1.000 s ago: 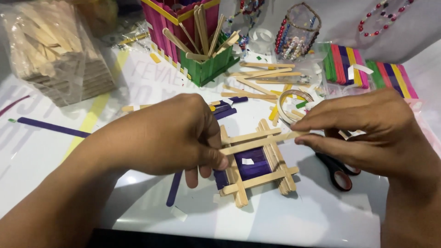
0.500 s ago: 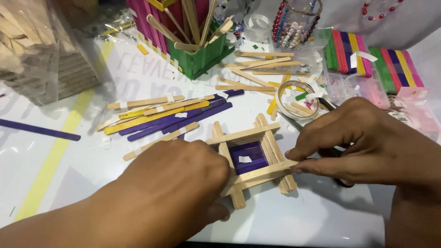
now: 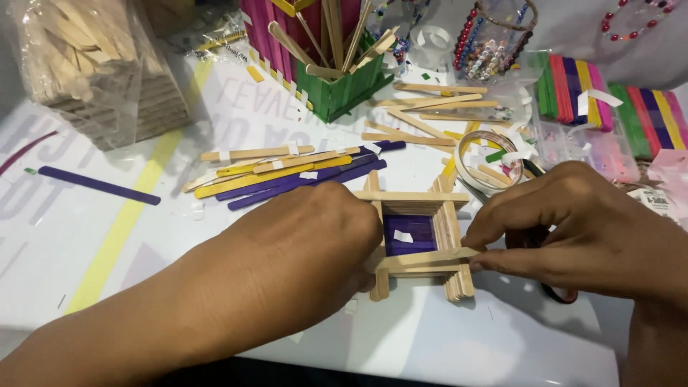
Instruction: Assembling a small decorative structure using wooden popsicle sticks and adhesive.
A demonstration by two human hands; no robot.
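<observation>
A white tabletop is strewn with craft sticks. The left hand covers the stick frame's nine o'clock side, its grip hidden. The right hand, at three o'clock, pinches a plain stick laid across the frame's near edge.

Bare, matt wood in the stick and the stacked frame, with a painted purple floor; glossy white on the table, catching glare; clear, crinkled plastic round the bag of raw sticks; paint in green on the box; shiny, smooth beads; matt white paper for the tape bits
</observation>
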